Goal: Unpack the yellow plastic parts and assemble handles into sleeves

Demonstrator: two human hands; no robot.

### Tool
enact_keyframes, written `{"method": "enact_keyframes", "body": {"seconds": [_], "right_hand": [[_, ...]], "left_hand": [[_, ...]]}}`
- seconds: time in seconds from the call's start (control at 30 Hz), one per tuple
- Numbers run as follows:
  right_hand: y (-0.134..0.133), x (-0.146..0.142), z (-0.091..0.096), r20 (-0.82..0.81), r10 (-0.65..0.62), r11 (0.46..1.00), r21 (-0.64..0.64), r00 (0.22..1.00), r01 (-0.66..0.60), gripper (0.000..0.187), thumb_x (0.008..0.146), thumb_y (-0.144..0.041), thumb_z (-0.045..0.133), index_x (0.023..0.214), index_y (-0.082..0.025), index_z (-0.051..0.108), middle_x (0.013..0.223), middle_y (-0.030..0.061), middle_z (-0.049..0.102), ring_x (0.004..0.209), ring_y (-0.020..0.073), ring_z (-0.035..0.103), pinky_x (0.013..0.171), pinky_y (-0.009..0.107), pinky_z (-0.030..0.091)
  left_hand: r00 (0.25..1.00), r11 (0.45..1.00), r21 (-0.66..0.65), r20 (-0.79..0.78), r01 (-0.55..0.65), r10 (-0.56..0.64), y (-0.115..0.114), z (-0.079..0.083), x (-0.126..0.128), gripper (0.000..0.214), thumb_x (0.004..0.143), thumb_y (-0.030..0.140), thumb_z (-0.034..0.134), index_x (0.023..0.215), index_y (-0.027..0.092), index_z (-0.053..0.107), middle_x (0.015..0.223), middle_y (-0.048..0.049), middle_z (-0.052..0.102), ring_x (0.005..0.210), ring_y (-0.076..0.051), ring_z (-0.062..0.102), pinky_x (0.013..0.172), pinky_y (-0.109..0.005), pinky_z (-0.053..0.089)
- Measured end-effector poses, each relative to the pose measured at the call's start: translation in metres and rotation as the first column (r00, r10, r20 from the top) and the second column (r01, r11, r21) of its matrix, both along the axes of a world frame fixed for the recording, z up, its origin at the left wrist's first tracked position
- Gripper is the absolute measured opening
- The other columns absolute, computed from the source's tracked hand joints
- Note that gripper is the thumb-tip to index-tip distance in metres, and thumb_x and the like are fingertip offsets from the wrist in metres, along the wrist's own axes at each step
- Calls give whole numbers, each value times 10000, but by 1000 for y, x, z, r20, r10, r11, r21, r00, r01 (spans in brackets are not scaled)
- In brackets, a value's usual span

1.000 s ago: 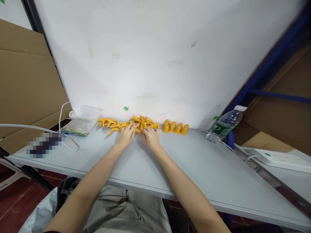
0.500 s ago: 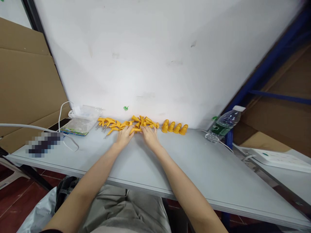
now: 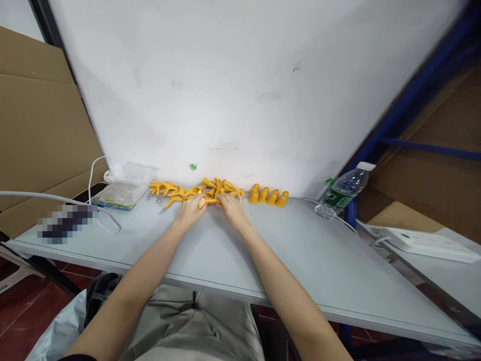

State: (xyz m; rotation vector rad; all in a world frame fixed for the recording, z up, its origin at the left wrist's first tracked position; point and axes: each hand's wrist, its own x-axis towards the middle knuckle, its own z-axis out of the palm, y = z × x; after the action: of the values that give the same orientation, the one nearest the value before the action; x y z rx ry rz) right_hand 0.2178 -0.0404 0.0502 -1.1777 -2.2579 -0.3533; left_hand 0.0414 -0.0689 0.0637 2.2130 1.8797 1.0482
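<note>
Both hands have shifted slightly, holding a yellow piece between them.

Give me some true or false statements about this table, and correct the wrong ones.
1. The left hand and right hand are at the pile of yellow parts. True.
2. The plastic bottle has a red cap. False: its cap is white.
3. Yellow cup-shaped pieces stand to the right of both hands. True.
4. Silver spiral tips lie beside the bottle. False: the silver spiral tips are left of the left hand.
</note>
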Motion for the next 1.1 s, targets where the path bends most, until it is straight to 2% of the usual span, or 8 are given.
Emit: {"method": "enact_keyframes", "body": {"seconds": [0.1, 0.33, 0.57, 0.73, 0.83, 0.93, 1.03, 1.1], "right_hand": [[2, 2, -2, 11, 25, 999, -29, 1000, -25, 346, 967, -155, 294, 1142, -197, 590, 1091, 116, 685, 1039, 249, 557, 1021, 486, 216], [-1, 2, 0, 58, -71, 997, 20, 996, 70, 303, 937, -137, 338, 1047, -202, 613, 1030, 111, 681, 987, 256, 547, 935, 425, 284], [6, 1, -8, 22, 11, 999, -36, 1000, -10, 325, 960, -197, 318, 1130, -187, 596, 1064, 129, 678, 1037, 272, 552, 953, 445, 264], [3, 2, -6, 40, -95, 995, -17, 995, 95, 283, 938, -147, 332, 1016, -173, 604, 1002, 120, 667, 975, 262, 555, 923, 430, 281], [6, 9, -7, -36, -165, 986, 15, 986, 166, 265, 927, -138, 344, 1019, -172, 590, 1002, 119, 656, 959, 256, 547, 922, 433, 286], [15, 24, -10, -190, -229, 972, 18, 955, 236, 219, 917, -205, 396, 1025, -161, 582, 1021, 136, 639, 968, 267, 535, 907, 438, 308], [27, 46, -14, -389, -322, 938, -12, 863, 345, 259, 902, -324, 449, 1038, -149, 583, 1065, 165, 613, 1006, 296, 517, 881, 449, 336], [32, 62, -16, -515, -409, 894, -62, 753, 443, 328, 891, -394, 457, 1059, -144, 588, 1104, 184, 590, 1050, 319, 502, 877, 468, 349]], "left_hand": [[1000, 1000, -17, -14, -15, 15, 1, 0, -1, 336, 838, 230, 557, 1163, 236, 643, 1139, -78, 695, 1001, -249, 650, 825, -339, 495], [1000, 1000, -21, 5, 22, -22, 4, -3, -1, 301, 807, 217, 579, 1093, 252, 665, 1037, -53, 723, 948, -234, 662, 818, -335, 502], [1000, 1000, -4, 24, -11, 11, 5, -4, -4, 311, 784, 205, 592, 1081, 250, 672, 1043, -55, 721, 935, -234, 663, 797, -328, 503], [999, 1000, -31, 42, 0, 2, 4, -3, -4, 286, 775, 214, 596, 1047, 243, 677, 982, -47, 727, 895, -229, 659, 779, -327, 491], [997, 1000, -19, 80, -21, 23, 7, -5, -7, 261, 768, 235, 608, 1018, 239, 680, 848, -31, 713, 804, -213, 647, 729, -306, 474], [989, 997, -28, 131, -65, 69, 12, -9, -12, 252, 776, 292, 608, 1007, 226, 683, 686, -4, 653, 687, -188, 616, 650, -271, 437], [979, 995, -30, 177, -98, 102, 17, -11, -18, 290, 809, 356, 574, 1028, 204, 687, 591, 14, 584, 603, -169, 572, 598, -254, 395], [971, 993, -10, 209, -120, 120, 20, -12, -21, 325, 828, 368, 548, 1056, 183, 687, 576, 12, 562, 584, -165, 552, 589, -255, 384]]}}
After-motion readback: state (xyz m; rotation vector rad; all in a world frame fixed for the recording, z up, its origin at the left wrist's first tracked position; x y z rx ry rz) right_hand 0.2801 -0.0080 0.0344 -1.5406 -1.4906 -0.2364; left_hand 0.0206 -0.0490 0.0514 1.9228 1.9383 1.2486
